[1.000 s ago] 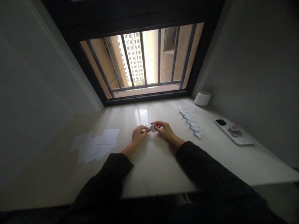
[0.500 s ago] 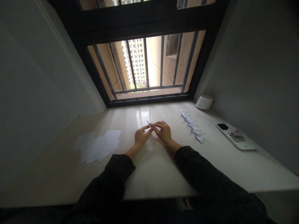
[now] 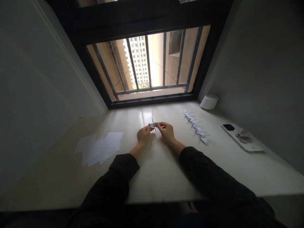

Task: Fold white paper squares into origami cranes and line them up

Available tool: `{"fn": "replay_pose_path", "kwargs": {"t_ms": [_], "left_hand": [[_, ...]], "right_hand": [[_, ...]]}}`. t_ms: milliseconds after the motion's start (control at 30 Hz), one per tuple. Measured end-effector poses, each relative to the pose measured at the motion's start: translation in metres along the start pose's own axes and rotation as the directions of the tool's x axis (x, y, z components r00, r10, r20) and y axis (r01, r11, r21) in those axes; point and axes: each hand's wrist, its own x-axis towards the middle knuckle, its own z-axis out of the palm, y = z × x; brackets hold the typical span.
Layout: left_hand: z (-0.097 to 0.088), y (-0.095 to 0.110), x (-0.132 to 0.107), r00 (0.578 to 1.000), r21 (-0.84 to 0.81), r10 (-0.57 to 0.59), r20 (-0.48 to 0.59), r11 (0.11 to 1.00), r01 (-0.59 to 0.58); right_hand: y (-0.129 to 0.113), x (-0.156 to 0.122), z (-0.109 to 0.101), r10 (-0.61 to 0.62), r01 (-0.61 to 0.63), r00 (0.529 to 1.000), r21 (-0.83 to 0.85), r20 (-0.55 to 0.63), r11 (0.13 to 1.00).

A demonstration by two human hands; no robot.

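Note:
Between my two hands, above the middle of the sill, is a small white folded paper crane (image 3: 153, 125) with thin points sticking up and down. My left hand (image 3: 143, 135) pinches its left side with thumb and fingertips. Its right side is pinched by my right hand (image 3: 166, 131). Fingers cover part of the paper, so its exact folds are hard to see. To the right of my hands, several finished-looking paper cranes (image 3: 196, 127) lie nested in a slanting row. White paper sheets (image 3: 104, 147) lie loosely overlapped to the left.
A pale window sill (image 3: 156, 177) spans the view below a dark-framed window (image 3: 149, 100) with bars outside. At the right are a white phone (image 3: 249, 147) with a round grip on its back and a white cup-like object (image 3: 209, 102). Walls flank both sides.
The paper crane has turned, and its thin points now stand nearly upright. My hands have moved slightly apart around it. The camera view has shifted a little.

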Motion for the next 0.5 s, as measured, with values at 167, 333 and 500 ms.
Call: {"fn": "replay_pose_path", "kwargs": {"t_ms": [167, 333, 500], "left_hand": [[0.0004, 0.0012, -0.0046, 0.995, 0.127, 0.085, -0.042, 0.989, -0.079], [0.0024, 0.0011, -0.0042, 0.993, 0.207, 0.115, -0.042, 0.973, -0.104], [0.0039, -0.0014, -0.0030, 0.988, 0.172, 0.157, 0.007, 0.973, -0.156]], "right_hand": [[-0.0004, -0.0028, 0.0014, 0.002, -0.003, 1.000, -0.032, -0.026, 0.999], [-0.0013, -0.0070, 0.0025, -0.058, 0.056, 0.998, -0.068, -0.025, 0.996], [-0.0026, -0.0096, 0.0041, -0.071, 0.070, 0.997, -0.032, -0.016, 0.997]]}}
